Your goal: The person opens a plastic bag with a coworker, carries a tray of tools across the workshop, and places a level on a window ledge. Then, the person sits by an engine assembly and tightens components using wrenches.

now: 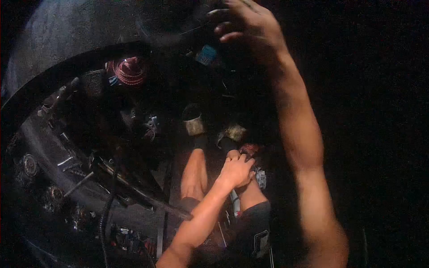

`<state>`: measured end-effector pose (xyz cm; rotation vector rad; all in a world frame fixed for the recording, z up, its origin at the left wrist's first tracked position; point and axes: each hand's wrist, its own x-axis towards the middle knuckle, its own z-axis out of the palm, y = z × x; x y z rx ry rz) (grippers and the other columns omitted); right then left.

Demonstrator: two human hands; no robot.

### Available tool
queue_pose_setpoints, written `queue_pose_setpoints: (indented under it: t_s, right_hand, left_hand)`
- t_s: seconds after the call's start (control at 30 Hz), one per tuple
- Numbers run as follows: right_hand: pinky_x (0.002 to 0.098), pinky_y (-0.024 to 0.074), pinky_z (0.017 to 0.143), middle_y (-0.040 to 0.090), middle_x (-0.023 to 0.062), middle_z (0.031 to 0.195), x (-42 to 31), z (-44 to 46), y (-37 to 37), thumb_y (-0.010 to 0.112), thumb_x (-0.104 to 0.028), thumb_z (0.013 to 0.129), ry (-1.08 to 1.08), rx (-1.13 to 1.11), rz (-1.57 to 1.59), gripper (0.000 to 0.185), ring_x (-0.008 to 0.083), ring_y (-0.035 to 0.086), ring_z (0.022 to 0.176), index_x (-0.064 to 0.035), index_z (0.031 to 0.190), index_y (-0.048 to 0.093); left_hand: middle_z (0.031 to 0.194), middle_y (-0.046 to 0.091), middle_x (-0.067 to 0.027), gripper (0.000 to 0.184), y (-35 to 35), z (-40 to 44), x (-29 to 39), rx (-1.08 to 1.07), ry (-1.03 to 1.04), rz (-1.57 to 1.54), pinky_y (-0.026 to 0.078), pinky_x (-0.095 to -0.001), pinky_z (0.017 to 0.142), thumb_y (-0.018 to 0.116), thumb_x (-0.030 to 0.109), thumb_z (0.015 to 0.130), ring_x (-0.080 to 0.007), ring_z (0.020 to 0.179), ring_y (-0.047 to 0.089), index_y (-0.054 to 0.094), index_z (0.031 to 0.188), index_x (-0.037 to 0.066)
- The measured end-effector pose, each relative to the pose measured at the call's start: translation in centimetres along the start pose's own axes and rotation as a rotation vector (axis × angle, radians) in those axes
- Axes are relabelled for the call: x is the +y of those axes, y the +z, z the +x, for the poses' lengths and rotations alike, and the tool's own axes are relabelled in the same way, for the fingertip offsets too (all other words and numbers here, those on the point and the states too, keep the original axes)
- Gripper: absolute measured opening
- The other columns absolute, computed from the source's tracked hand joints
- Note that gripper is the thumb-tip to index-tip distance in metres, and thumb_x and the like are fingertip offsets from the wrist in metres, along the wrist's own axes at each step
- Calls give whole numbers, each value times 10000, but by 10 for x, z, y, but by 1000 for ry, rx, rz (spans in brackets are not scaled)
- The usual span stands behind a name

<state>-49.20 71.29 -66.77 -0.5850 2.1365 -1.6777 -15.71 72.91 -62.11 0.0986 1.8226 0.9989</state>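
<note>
My left hand (237, 170) lies across my right lower leg, its fingers spread, beside a dark red object (251, 149) and a crumpled pale item (261, 178). At the top, my right hand (250, 27) is raised with its fingers apart, reaching toward the dark area left of it. Those fingertips are smeared by motion, and I make out no object in them. Below and left of that hand, a blue item (207, 54) shows faintly.
A large curved dark rim (67, 67) spans the upper left. Inside it are a coiled reddish cord (130, 71) and scattered metal parts. A long rod (147, 196) and a black coiled cable (105, 219) lie at lower left. My feet (194, 126) are at centre.
</note>
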Motion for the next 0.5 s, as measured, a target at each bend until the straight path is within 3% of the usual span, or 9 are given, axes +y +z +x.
queue_pose_setpoints:
  t_s: [0.07, 0.1, 0.17, 0.2, 0.23, 0.3, 0.33, 0.47, 0.5]
  right_hand:
    - [313, 537, 714, 683, 67, 975, 7, 11, 22, 610, -428, 930, 435, -79, 190, 392, 155, 663, 846, -72, 1089, 646]
    - [322, 540, 726, 678, 73, 970, 48, 6, 36, 645, -490, 886, 469, -121, -20, 474, 181, 663, 848, -58, 1080, 641]
    - [434, 530, 876, 686, 220, 1079, 98, -34, 74, 683, -538, 825, 396, -102, -491, 626, 350, 666, 1015, -53, 1217, 631]
    - [452, 501, 945, 651, 271, 1145, 120, -56, 89, 707, -498, 806, 518, -252, -455, 674, 392, 625, 1102, -37, 1284, 596]
    - [456, 502, 946, 658, 273, 1116, 141, -75, 102, 722, -453, 794, 562, -463, -563, 669, 397, 631, 1079, 9, 1261, 595]
    - [475, 488, 964, 606, 259, 1235, 169, -116, 132, 717, -374, 815, 686, -531, -667, 664, 416, 587, 1134, 14, 1320, 530]
    - [479, 488, 960, 586, 255, 1258, 194, -136, 145, 708, -343, 828, 603, -503, -696, 627, 423, 566, 1159, 12, 1311, 523]
    - [474, 507, 929, 605, 247, 1218, 234, -134, 172, 716, -308, 829, 888, -481, -644, 512, 413, 588, 1131, 5, 1205, 569]
    - [480, 512, 920, 629, 244, 1175, 244, -134, 176, 664, -267, 854, 842, -432, -675, 394, 386, 618, 1098, -20, 1157, 614]
  left_hand:
    - [1227, 562, -189, 467, -3, 2, 1, -24, -5, 13, 445, -541, 932, 642, 369, 870, -417, 1165, 534, 582, 1266, 129]
    - [1224, 562, -187, 463, -4, 2, 2, -38, -4, 26, 444, -542, 931, 642, 369, 870, -412, 1163, 536, 587, 1262, 129]
    - [1218, 562, -182, 456, -7, 0, 2, -62, -12, 53, 444, -544, 929, 643, 370, 870, -402, 1158, 540, 597, 1254, 129]
    - [1200, 566, -170, 447, -8, 0, 1, -68, -27, 43, 437, -537, 936, 649, 362, 865, -377, 1152, 543, 612, 1240, 121]
    - [1195, 567, -167, 452, -12, -1, 1, -77, -32, 43, 436, -532, 936, 649, 363, 865, -369, 1149, 544, 611, 1243, 118]
    - [1184, 570, -160, 462, -21, -7, 0, -107, -47, 44, 432, -521, 938, 650, 367, 863, -354, 1143, 546, 611, 1248, 113]
    - [1156, 584, -153, 422, -19, -8, -2, -60, -56, 33, 427, -518, 935, 653, 329, 841, -348, 1148, 536, 654, 1182, 79]
    - [1147, 606, -157, 344, -22, -3, -7, -261, -83, 111, 401, -546, 965, 659, 250, 759, -349, 1181, 501, 732, 1016, 34]
    - [1147, 606, -157, 344, -24, -2, -13, -263, -96, 118, 401, -546, 965, 659, 250, 759, -349, 1181, 501, 732, 1016, 34]
